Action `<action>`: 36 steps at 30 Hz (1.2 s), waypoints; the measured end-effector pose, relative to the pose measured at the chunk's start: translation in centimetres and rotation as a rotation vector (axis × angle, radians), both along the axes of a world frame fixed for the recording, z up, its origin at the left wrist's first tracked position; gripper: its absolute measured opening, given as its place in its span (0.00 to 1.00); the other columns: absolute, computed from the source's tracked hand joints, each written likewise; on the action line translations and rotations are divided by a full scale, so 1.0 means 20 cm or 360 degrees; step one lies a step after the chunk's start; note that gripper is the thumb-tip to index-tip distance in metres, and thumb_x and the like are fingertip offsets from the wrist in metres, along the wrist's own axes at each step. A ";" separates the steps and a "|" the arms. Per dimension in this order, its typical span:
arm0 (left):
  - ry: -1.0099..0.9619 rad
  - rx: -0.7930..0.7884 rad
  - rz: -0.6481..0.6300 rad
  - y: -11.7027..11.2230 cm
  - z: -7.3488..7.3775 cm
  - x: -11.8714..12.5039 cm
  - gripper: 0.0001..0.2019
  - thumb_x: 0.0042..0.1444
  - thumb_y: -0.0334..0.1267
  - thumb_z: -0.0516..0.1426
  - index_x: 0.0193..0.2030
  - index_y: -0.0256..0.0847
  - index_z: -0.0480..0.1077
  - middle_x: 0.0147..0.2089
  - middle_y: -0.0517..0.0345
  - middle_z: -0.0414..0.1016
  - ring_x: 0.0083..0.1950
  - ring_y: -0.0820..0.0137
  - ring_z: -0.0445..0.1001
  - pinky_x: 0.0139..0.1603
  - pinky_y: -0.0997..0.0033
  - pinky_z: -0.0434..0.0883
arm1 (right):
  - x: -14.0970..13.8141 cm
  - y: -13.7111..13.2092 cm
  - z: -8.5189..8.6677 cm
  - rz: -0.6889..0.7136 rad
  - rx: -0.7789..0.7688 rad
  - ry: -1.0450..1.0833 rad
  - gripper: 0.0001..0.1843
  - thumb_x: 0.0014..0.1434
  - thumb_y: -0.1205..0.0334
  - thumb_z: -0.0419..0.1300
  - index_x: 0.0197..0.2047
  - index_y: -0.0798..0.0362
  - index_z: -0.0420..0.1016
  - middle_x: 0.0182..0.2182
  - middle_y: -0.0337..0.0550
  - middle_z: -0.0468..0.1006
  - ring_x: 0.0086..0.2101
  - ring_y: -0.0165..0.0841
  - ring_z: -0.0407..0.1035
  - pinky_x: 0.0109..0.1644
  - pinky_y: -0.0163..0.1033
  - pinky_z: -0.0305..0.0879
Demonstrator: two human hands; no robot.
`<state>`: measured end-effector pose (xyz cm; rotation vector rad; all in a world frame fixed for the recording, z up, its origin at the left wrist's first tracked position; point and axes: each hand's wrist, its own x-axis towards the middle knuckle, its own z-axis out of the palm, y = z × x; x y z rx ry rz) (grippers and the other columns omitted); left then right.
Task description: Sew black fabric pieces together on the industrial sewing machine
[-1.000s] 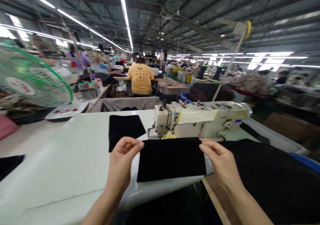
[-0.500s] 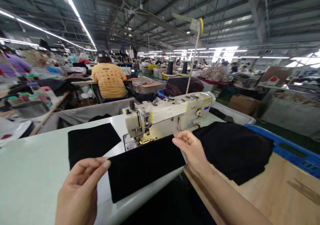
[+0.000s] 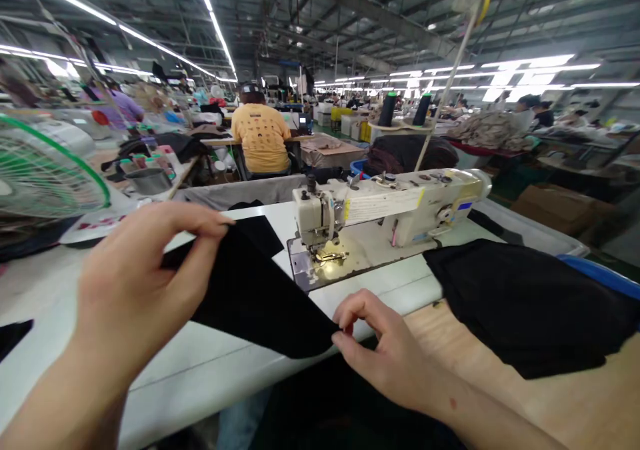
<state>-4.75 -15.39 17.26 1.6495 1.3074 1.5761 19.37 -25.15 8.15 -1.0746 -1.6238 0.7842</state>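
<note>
Head view: half a second ago our two hands held the black cloth [image 3: 265, 297] stretched in front of the sewing machine [image 3: 385, 203], hiding part of its metal plate. Now our left hand [image 3: 145, 277] is raised and our right hand [image 3: 387, 350] is lower, so the cloth slants down from left to right. It hangs over the near part of the worktop [image 3: 210, 370], left of and nearer than the needle, and the lit plate [image 3: 300, 263] is uncovered. The fingers of each hand are pinched on a corner, so the piece is in our grip and apart from the machine.

A second black piece [image 3: 263, 233] lies on the pale worktop beyond, partly covered. To the right, a black heap [image 3: 525, 303] rests on a wooden board [image 3: 590, 403]. Far off, a person in a yellow shirt [image 3: 260, 137] sits facing away; a green-rimmed fan [image 3: 50, 170] stands left, under long strip lights [image 3: 215, 23].
</note>
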 end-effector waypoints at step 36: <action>0.0921 -0.0502 -0.0462 0.66 -0.85 0.41 0.08 0.44 0.30 0.60 0.28 0.42 0.63 0.25 0.64 0.70 0.28 0.71 0.71 0.30 0.73 0.67 | 0.07 0.14 -0.53 0.0099 0.0495 -0.0982 0.12 0.53 0.78 0.55 0.36 0.52 0.68 0.38 0.44 0.77 0.40 0.38 0.70 0.45 0.44 0.65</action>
